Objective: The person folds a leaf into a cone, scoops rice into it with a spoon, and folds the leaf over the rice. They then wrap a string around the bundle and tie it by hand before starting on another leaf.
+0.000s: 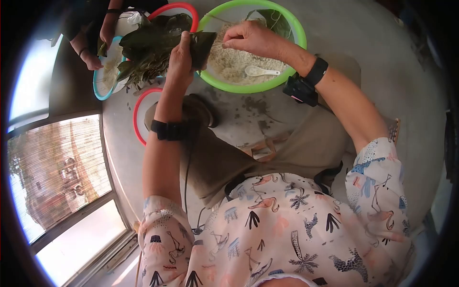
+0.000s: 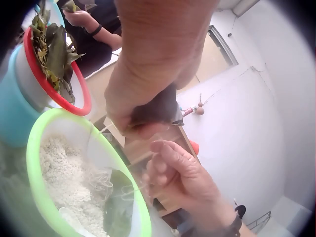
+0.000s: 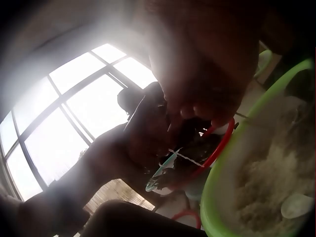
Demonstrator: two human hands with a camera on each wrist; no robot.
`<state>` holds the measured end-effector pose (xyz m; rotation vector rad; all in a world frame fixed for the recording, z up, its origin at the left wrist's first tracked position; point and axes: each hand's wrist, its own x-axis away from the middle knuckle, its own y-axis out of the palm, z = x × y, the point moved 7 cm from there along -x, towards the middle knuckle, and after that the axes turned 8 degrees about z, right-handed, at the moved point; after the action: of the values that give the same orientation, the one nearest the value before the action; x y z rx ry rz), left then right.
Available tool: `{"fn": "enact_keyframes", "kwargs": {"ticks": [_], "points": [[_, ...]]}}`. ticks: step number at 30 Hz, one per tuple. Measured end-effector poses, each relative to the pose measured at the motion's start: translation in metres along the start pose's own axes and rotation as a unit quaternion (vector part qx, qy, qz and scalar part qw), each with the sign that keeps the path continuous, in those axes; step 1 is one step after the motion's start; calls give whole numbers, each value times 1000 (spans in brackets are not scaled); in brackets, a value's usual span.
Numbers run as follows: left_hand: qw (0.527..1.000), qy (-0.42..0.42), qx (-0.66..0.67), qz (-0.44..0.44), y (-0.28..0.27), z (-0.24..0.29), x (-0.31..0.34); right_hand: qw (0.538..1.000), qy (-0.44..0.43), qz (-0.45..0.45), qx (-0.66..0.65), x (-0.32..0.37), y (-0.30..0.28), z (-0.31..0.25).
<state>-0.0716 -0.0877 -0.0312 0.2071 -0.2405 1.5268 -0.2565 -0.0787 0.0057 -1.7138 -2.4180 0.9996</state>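
Observation:
In the head view my left hand [image 1: 180, 60] grips a dark green leaf-wrapped rice dumpling [image 1: 204, 45], thumb up along its side. Most of the dumpling [image 2: 157, 107] is hidden behind that hand in the left wrist view. My right hand [image 1: 253, 38] is just right of it, over the green-rimmed basin [image 1: 206, 82], with thumb and fingers pinched together on thin string [image 2: 129, 190]. A pale piece of string [image 3: 186, 158] also shows below the hands in the right wrist view. White rice [image 1: 229, 64] fills much of the basin, and a white spoon [image 1: 262, 71] lies on it.
A heap of dark leaves [image 1: 155, 43] lies in a red-rimmed basin [image 1: 193, 14] at the left. Beyond it, another person's hands [image 1: 91, 60] are over a blue-rimmed basin [image 1: 97, 88]. A red rim [image 1: 137, 117] shows beside my left knee. One leaf [image 1: 275, 21] rests in the green-rimmed basin.

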Motion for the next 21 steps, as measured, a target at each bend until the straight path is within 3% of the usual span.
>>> {"fn": "enact_keyframes", "kwargs": {"ticks": [3,5,6,10,12,17,19,20,21], "points": [[997,45,-58,21,-10,-10,-9,998,-18,23,48,5,-10,-10],[940,152,-262,154,-23,0,-14,993,-70,30,87,6,-17,-25],[928,180,-278,170,-24,-1,-12,985,-114,40,120,8,-20,-35],[902,218,-324,181,-10,21,18,970,-157,17,183,3,-25,-67],[891,232,-377,107,8,25,27,956,-215,7,201,0,-26,-86],[869,318,-380,-6,44,37,59,954,-217,-41,201,-20,-22,-97],[892,288,-345,-52,52,38,70,978,-132,-105,120,-28,-18,-84],[902,286,-320,-50,52,42,74,978,-134,-105,122,-31,-18,-80],[902,286,-320,-49,52,42,76,989,-70,-122,40,-31,-16,-67]]}}
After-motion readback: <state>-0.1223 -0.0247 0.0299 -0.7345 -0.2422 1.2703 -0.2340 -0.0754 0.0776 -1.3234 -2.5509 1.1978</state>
